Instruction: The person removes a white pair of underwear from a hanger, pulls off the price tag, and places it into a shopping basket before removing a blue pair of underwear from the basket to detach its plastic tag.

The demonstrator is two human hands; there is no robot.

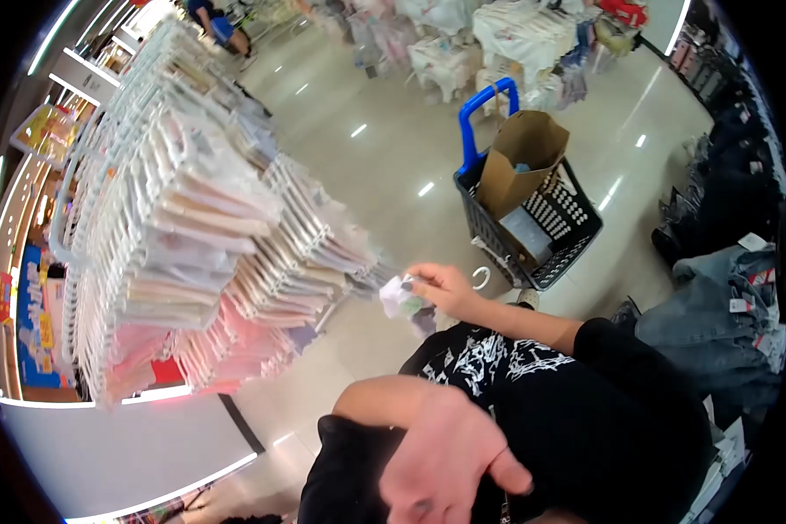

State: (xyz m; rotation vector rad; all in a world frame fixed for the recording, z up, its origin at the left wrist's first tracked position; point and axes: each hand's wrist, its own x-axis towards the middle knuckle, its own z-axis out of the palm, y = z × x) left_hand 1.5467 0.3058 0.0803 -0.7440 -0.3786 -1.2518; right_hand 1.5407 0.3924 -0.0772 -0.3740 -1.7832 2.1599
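Right hand (430, 285) holding garment (395, 299); open floor (384, 188) between hung clothes (205, 210), basket (479, 214).

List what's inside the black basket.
Inside the black basket: a brown paper bag, open-topped, and a flat grey item beside it. A small blue patch shows at the bag's mouth. The rest of the bag's contents and anything underneath both are covered.

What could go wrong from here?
Judging by this view:

1. The small pale item could slip: only the right hand appears to have a grip on it.
2. It could snag on the tightly packed hanging clothes, which are close by.
3. The shopping basket stands near the person's feet, so a step forward might knock it and perhaps tip the paper bag inside.
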